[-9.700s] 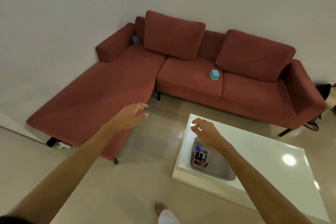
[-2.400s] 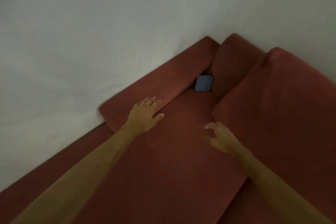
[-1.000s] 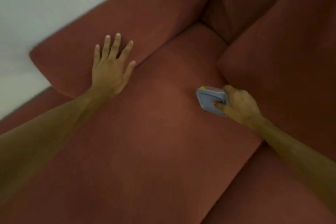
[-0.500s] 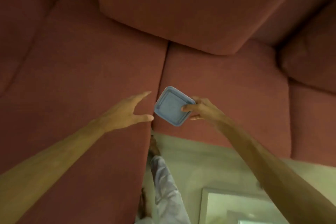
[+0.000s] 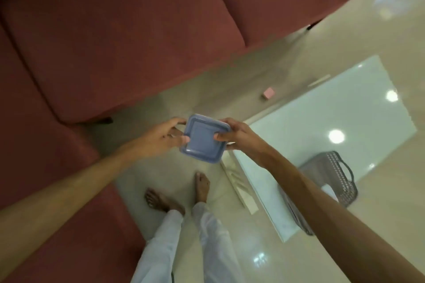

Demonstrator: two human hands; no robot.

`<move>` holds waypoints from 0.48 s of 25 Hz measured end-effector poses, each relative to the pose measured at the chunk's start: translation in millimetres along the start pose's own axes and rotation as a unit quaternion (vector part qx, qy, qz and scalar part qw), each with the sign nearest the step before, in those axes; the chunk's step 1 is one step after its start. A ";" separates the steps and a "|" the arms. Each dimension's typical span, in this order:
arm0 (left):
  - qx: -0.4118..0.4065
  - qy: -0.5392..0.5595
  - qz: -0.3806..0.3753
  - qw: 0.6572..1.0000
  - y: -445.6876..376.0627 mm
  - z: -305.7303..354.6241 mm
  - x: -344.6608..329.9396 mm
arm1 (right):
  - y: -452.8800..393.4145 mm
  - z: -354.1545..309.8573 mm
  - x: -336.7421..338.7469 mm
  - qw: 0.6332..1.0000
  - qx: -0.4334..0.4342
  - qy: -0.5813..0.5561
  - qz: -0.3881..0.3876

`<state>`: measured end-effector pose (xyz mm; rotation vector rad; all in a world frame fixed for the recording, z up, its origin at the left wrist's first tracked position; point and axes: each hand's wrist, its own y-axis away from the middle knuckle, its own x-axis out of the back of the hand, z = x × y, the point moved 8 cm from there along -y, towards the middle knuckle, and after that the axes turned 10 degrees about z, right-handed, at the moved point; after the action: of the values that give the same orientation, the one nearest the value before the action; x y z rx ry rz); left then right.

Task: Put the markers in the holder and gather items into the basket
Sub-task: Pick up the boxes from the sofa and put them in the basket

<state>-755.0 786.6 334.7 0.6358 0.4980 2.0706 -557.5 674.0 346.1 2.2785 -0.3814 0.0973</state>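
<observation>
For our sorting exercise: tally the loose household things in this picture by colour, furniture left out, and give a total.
Blue: 1, the square container held by the left hand and right hand
Grey: 1, the basket
Pink: 1, a small block on the floor
Total: 3

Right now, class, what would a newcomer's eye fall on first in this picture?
First, the blue square container at the centre, held above the floor between the left hand and the right hand, fingers gripping opposite edges. Next, the red sofa fills the upper left. At the right, a grey basket sits on the glossy white table, and a small pink block lies on the floor beyond it.
</observation>
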 end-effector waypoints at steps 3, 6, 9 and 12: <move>0.036 -0.022 -0.089 0.995 -29.2 23.0 -99.5 | 34.9 74.0 81.5 0.992 -0.031 -0.085 0.082; 0.062 -0.041 -0.148 0.986 -47.3 46.8 -197.9 | 67.3 148.8 149.8 0.977 -0.056 -0.147 0.147; 0.091 -0.046 -0.164 0.981 -60.0 63.2 -270.7 | 95.7 201.8 197.9 0.958 -0.076 -0.198 0.191; 0.086 -0.053 -0.154 0.983 -85.0 89.0 -344.6 | 124.1 254.9 268.5 0.939 -0.074 -0.186 0.280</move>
<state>-483.1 550.2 270.8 0.7179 0.6747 1.7058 -353.0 342.8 314.8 1.9729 -1.1915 -0.0759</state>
